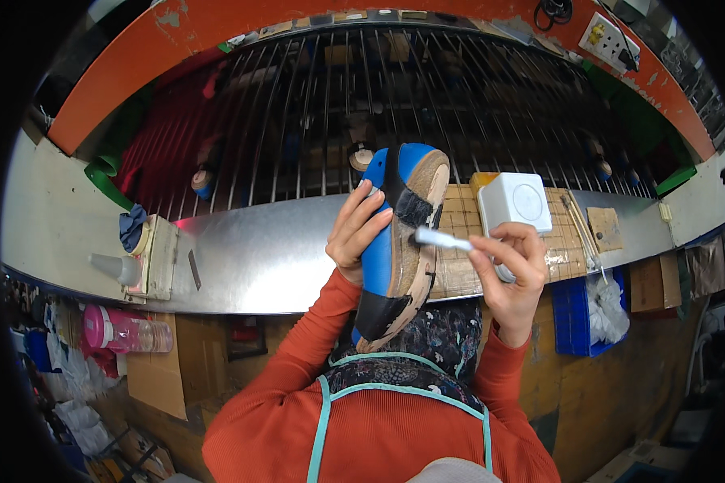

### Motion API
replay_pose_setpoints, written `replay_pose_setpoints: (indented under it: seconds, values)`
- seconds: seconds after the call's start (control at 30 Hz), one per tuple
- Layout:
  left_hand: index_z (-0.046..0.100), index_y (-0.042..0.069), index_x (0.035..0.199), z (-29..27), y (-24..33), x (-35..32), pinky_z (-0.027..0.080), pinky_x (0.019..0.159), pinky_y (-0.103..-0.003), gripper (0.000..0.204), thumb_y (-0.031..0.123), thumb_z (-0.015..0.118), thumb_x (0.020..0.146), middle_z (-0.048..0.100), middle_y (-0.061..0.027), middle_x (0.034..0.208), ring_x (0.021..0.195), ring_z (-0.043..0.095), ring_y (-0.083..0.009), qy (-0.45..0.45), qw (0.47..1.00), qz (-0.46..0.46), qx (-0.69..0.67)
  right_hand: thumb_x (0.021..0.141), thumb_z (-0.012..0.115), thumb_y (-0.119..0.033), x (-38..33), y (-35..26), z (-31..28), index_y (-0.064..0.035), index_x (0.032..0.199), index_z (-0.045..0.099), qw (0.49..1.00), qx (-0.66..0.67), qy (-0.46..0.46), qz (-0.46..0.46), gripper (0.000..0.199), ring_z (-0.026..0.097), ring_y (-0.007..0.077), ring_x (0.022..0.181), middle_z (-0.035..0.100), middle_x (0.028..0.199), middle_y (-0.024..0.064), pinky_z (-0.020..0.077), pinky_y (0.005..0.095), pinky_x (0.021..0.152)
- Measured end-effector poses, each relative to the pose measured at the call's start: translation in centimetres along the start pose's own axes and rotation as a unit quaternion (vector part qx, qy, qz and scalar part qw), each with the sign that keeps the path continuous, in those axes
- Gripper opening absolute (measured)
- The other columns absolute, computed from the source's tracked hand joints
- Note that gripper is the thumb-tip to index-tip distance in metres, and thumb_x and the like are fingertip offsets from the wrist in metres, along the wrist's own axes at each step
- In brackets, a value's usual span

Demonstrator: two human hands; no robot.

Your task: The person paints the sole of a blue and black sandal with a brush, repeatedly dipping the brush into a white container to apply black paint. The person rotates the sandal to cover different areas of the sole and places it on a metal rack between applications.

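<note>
My left hand (358, 229) grips a shoe (407, 266) on a blue last, the shoe tilted so that its tan sole edge and dark straps face my right. In my right hand (511, 270) is a small brush (445, 240) with a white handle, pinched between thumb and fingers. The brush's dark tip meets or nearly meets the side of the sole; motion blur hides exact contact. Just beyond my right hand stands a white square container (517, 201) on a tan gridded board (459, 205).
Beyond the metal ledge (258, 249), metal bars (298, 145) carry several shoes, one shoe (361, 153) straight ahead. Thin sticks (582, 229) lie at the board's right. A blue bin (572, 322) hangs below right. A white bottle (114, 267) and a flat blade (194, 270) are left.
</note>
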State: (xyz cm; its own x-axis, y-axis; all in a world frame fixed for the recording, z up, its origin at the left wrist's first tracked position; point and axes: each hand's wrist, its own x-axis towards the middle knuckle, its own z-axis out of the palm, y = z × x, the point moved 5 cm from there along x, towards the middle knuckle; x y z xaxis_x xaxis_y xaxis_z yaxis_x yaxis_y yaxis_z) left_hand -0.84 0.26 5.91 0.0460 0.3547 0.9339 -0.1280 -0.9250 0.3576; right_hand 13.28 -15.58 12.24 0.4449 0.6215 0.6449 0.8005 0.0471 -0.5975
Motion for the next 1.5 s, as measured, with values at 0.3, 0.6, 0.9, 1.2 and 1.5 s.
replay_pose_setpoints:
  seconds: [0.3, 0.6, 0.9, 1.2, 1.5]
  values:
    - [0.073, 0.017, 0.101, -0.6, 1.3, 0.9, 0.050, 0.096, -0.046, 0.030, 0.012, 0.075, 0.071, 0.069, -0.0091, 0.111, 0.112, 0.062, -0.0351, -0.058, 0.994, 0.059, 0.065, 0.072, 0.079, -0.010, -0.5, -0.7, -0.9, -0.0123, 0.090, 0.076, 0.997, -0.064, 0.002, -0.030, 0.019, 0.052, 0.0133, 0.073, 0.062, 0.091, 0.0010, 0.0294, 0.0303, 0.075]
    - [0.073, 0.018, 0.102, -0.9, 2.0, 1.3, 0.050, 0.096, -0.046, 0.029, 0.012, 0.073, 0.073, 0.069, -0.0078, 0.111, 0.112, 0.062, -0.0334, -0.070, 0.991, 0.089, 0.067, 0.072, 0.079, -0.010, -1.2, -1.4, -1.0, -0.0128, 0.093, 0.076, 0.990, -0.112, 0.045, -0.071, 0.021, 0.052, 0.0139, 0.076, 0.062, 0.092, 0.0008, 0.0315, 0.0307, 0.077]
    - [0.069, 0.007, 0.105, -0.7, 0.4, 0.1, 0.048, 0.098, -0.047, 0.032, 0.014, 0.077, 0.074, 0.067, -0.0179, 0.114, 0.115, 0.060, -0.0377, -0.016, 0.998, -0.015, -0.056, 0.077, 0.072, 0.003, -0.6, 2.1, -0.5, 0.0013, 0.094, 0.072, 0.954, 0.282, -0.061, 0.081, 0.017, 0.057, 0.0139, 0.083, 0.059, 0.096, 0.0072, 0.0448, 0.0235, 0.069]
    - [0.045, 0.004, 0.136, 0.3, -2.6, -1.8, 0.039, 0.108, -0.044, 0.070, 0.016, 0.079, 0.077, 0.046, -0.0229, 0.140, 0.131, 0.046, -0.0330, -0.047, 0.972, -0.136, -0.185, 0.069, 0.080, -0.002, -3.3, -0.6, 1.6, -0.0072, 0.097, 0.075, 0.997, -0.031, 0.005, -0.064, 0.029, 0.055, 0.0131, 0.076, 0.060, 0.094, 0.0057, 0.0354, 0.0282, 0.072]
    - [0.045, 0.004, 0.133, 2.7, -0.6, -5.4, 0.041, 0.103, -0.036, 0.080, 0.009, 0.084, 0.063, 0.058, -0.0062, 0.119, 0.114, 0.054, -0.0212, -0.063, 0.668, -0.616, -0.412, 0.088, 0.070, -0.028, -5.1, 7.3, 1.0, -0.0094, 0.100, 0.038, 0.871, 0.448, 0.039, 0.199, 0.039, 0.049, 0.0140, 0.085, 0.053, 0.107, 0.0128, 0.0402, 0.0258, 0.074]
